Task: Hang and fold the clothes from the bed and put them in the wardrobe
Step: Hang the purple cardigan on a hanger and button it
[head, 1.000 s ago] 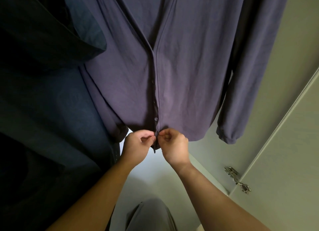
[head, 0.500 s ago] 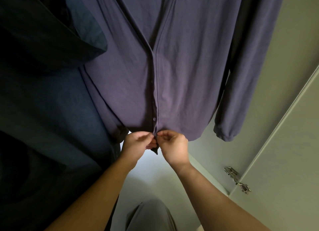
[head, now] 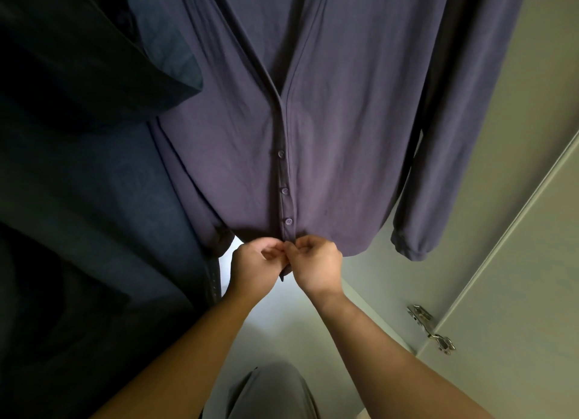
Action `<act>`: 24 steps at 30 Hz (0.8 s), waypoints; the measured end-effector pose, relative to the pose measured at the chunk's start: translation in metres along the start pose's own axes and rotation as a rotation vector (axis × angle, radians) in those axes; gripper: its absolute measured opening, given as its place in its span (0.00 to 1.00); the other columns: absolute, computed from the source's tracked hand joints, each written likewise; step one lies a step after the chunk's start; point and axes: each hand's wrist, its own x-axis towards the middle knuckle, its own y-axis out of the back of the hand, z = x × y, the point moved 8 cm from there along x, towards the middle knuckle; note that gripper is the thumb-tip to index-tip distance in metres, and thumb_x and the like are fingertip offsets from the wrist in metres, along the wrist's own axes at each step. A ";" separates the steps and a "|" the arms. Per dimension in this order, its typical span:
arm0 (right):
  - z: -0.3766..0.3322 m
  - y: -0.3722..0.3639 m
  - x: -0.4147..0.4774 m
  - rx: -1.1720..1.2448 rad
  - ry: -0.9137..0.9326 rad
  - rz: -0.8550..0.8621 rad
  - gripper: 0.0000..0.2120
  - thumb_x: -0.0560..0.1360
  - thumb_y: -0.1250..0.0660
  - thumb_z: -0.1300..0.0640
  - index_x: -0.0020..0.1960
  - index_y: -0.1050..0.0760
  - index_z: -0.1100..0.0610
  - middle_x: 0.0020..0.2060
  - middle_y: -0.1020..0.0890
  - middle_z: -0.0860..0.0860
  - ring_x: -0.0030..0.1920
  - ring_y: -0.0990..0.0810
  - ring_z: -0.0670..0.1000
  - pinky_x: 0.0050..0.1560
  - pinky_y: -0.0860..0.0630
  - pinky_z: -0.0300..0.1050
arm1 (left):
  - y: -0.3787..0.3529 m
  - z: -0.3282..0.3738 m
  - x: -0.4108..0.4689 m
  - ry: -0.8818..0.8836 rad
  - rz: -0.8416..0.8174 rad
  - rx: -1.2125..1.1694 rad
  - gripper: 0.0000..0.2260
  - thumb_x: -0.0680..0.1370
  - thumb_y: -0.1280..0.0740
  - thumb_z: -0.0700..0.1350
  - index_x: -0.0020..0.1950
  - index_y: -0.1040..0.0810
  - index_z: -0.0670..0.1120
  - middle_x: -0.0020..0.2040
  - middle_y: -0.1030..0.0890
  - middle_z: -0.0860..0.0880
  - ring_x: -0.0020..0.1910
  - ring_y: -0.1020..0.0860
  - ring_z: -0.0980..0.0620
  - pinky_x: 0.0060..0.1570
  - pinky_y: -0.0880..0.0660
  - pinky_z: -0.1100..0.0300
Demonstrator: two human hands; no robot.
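A purple-grey button-front cardigan (head: 338, 143) hangs in front of me inside the wardrobe, its right sleeve (head: 438, 180) dangling. Three buttons on its placket (head: 283, 190) are fastened. My left hand (head: 255, 266) and my right hand (head: 318, 263) meet at the bottom hem of the placket. Both pinch the two front edges of the cardigan together there. Their fingertips hide the lowest button.
Dark garments (head: 94, 199) hang close on the left, one dark blue, one nearly black. The pale wardrobe side wall (head: 488, 199) and an open door (head: 517, 340) with a metal hinge (head: 430, 327) lie on the right. My grey trouser leg (head: 269, 393) shows below.
The cardigan front has flattened and swung slightly, so more fastened buttons now show. Both hands stay pinched at the bottom hem, fingers working closer together.
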 end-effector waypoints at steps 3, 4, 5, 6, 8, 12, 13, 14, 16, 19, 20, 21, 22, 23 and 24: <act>-0.001 0.002 0.001 -0.032 0.022 0.013 0.18 0.74 0.29 0.60 0.28 0.29 0.56 0.19 0.24 0.44 0.22 0.29 0.44 0.25 0.34 0.29 | -0.001 0.001 0.000 0.003 -0.004 -0.031 0.05 0.66 0.29 0.54 0.39 0.16 0.62 0.33 0.16 0.52 0.32 0.17 0.52 0.37 0.18 0.58; -0.001 0.002 0.001 -0.044 0.027 0.022 0.19 0.74 0.29 0.61 0.28 0.31 0.56 0.18 0.26 0.43 0.22 0.29 0.44 0.25 0.34 0.30 | -0.001 0.001 0.000 0.003 -0.006 -0.034 0.05 0.67 0.28 0.52 0.39 0.16 0.63 0.34 0.15 0.52 0.33 0.16 0.52 0.38 0.18 0.59; 0.000 0.003 0.002 -0.052 0.029 0.028 0.19 0.74 0.30 0.62 0.27 0.33 0.55 0.18 0.28 0.43 0.22 0.30 0.45 0.24 0.35 0.30 | -0.001 0.000 0.000 0.000 -0.006 -0.036 0.07 0.67 0.28 0.51 0.40 0.16 0.63 0.34 0.15 0.53 0.34 0.16 0.53 0.39 0.19 0.61; 0.001 0.002 0.002 -0.056 0.026 0.028 0.19 0.73 0.31 0.63 0.27 0.33 0.55 0.18 0.27 0.43 0.22 0.30 0.45 0.24 0.34 0.30 | 0.000 -0.001 -0.001 -0.003 0.003 -0.033 0.08 0.68 0.28 0.50 0.40 0.16 0.64 0.35 0.15 0.54 0.36 0.16 0.54 0.40 0.19 0.62; 0.002 0.000 0.003 -0.064 0.012 0.010 0.15 0.72 0.33 0.63 0.28 0.31 0.55 0.21 0.22 0.45 0.24 0.27 0.47 0.26 0.31 0.31 | 0.004 -0.002 0.001 -0.020 0.040 -0.003 0.10 0.72 0.28 0.46 0.40 0.15 0.64 0.37 0.14 0.56 0.38 0.15 0.56 0.42 0.20 0.64; 0.004 -0.001 0.004 -0.032 -0.005 0.000 0.10 0.69 0.33 0.64 0.31 0.27 0.56 0.24 0.19 0.48 0.25 0.27 0.46 0.27 0.31 0.31 | 0.007 -0.005 0.005 -0.049 0.050 0.097 0.16 0.77 0.28 0.39 0.38 0.18 0.61 0.37 0.15 0.60 0.40 0.16 0.59 0.45 0.20 0.63; 0.003 -0.002 0.003 -0.026 -0.003 -0.012 0.09 0.69 0.33 0.64 0.31 0.25 0.56 0.24 0.19 0.48 0.24 0.26 0.45 0.27 0.31 0.31 | 0.007 -0.004 0.005 -0.061 0.040 0.121 0.16 0.77 0.29 0.39 0.38 0.19 0.61 0.37 0.16 0.61 0.40 0.17 0.60 0.44 0.22 0.66; 0.003 -0.003 0.002 -0.025 0.001 -0.025 0.08 0.68 0.33 0.64 0.32 0.25 0.57 0.23 0.20 0.47 0.24 0.26 0.44 0.27 0.31 0.30 | 0.006 -0.003 0.006 -0.076 0.032 0.152 0.15 0.78 0.29 0.38 0.39 0.19 0.59 0.36 0.16 0.61 0.40 0.18 0.62 0.42 0.24 0.70; 0.003 -0.003 0.001 -0.025 0.008 -0.023 0.08 0.67 0.31 0.64 0.31 0.26 0.56 0.21 0.22 0.44 0.23 0.27 0.43 0.26 0.32 0.30 | 0.003 0.000 0.005 -0.107 0.018 0.227 0.11 0.78 0.31 0.37 0.43 0.18 0.53 0.36 0.17 0.59 0.40 0.20 0.66 0.38 0.30 0.77; 0.005 -0.001 0.001 -0.023 0.026 0.002 0.13 0.67 0.27 0.62 0.30 0.30 0.54 0.20 0.24 0.42 0.23 0.27 0.43 0.25 0.33 0.31 | 0.000 0.002 0.005 -0.118 0.002 0.299 0.11 0.77 0.34 0.33 0.47 0.19 0.48 0.42 0.19 0.54 0.40 0.22 0.66 0.37 0.33 0.78; 0.005 -0.002 0.001 -0.034 0.030 0.006 0.14 0.67 0.26 0.60 0.31 0.31 0.54 0.20 0.24 0.43 0.23 0.28 0.44 0.25 0.33 0.32 | -0.002 0.001 0.006 -0.100 -0.006 0.297 0.11 0.77 0.35 0.33 0.46 0.20 0.49 0.43 0.19 0.54 0.40 0.23 0.65 0.37 0.33 0.78; 0.007 -0.003 0.001 -0.039 0.030 0.009 0.16 0.67 0.25 0.58 0.31 0.32 0.54 0.21 0.25 0.44 0.23 0.29 0.45 0.24 0.33 0.34 | -0.003 0.000 0.006 -0.076 -0.012 0.278 0.12 0.77 0.35 0.33 0.46 0.21 0.50 0.43 0.19 0.54 0.39 0.23 0.65 0.36 0.32 0.77; 0.008 -0.004 0.002 -0.041 0.028 0.015 0.17 0.67 0.24 0.57 0.31 0.33 0.54 0.21 0.26 0.44 0.24 0.31 0.46 0.24 0.32 0.37 | -0.005 -0.002 0.006 -0.049 -0.014 0.259 0.13 0.77 0.36 0.33 0.45 0.22 0.51 0.42 0.19 0.55 0.39 0.23 0.65 0.36 0.32 0.77; 0.008 -0.004 0.002 -0.047 0.030 0.021 0.18 0.67 0.24 0.56 0.32 0.34 0.54 0.22 0.27 0.44 0.25 0.32 0.46 0.24 0.32 0.38 | -0.006 -0.004 0.005 -0.026 -0.012 0.243 0.14 0.77 0.36 0.33 0.44 0.22 0.52 0.42 0.19 0.55 0.39 0.22 0.64 0.35 0.32 0.77; 0.008 -0.004 0.001 -0.059 0.038 0.023 0.18 0.68 0.24 0.55 0.32 0.34 0.53 0.22 0.27 0.42 0.25 0.32 0.46 0.24 0.33 0.37 | -0.008 -0.005 0.005 -0.002 -0.010 0.228 0.14 0.78 0.37 0.34 0.42 0.23 0.53 0.42 0.19 0.55 0.39 0.22 0.62 0.35 0.31 0.76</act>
